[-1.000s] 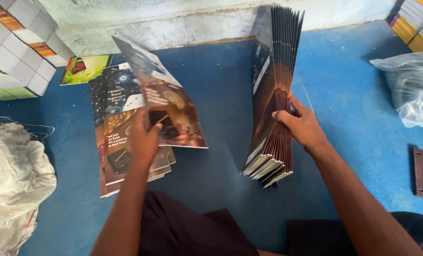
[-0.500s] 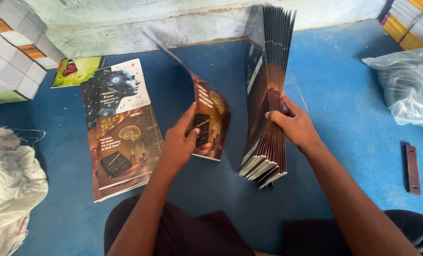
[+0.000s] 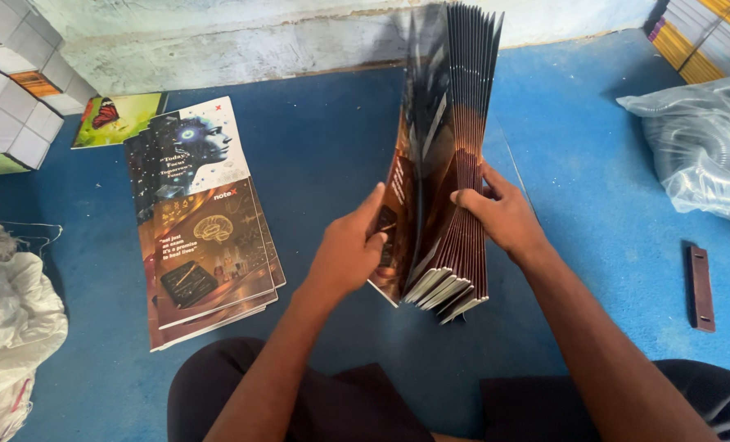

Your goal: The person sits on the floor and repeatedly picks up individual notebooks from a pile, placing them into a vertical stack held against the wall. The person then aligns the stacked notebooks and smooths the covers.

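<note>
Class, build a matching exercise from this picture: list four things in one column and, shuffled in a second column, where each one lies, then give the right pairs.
Things
1. upright bundle of notebooks
2. flat stack of notebooks
3. clear plastic bag
4. small brown bar

Places
A. lying alone on the blue floor, lower right
B. held between the left hand and right hand
C. upper right, beside yellow stacks
D. lying flat left of the hands

Pairs: 1-B, 2-D, 3-C, 4-A

blue floor (image 3: 316,155), clutter round the edges
white cloth sack (image 3: 9,327) left, clear plastic bag (image 3: 700,147) right, brown flat bar (image 3: 700,288), white stacked boxes (image 3: 17,90).
</note>
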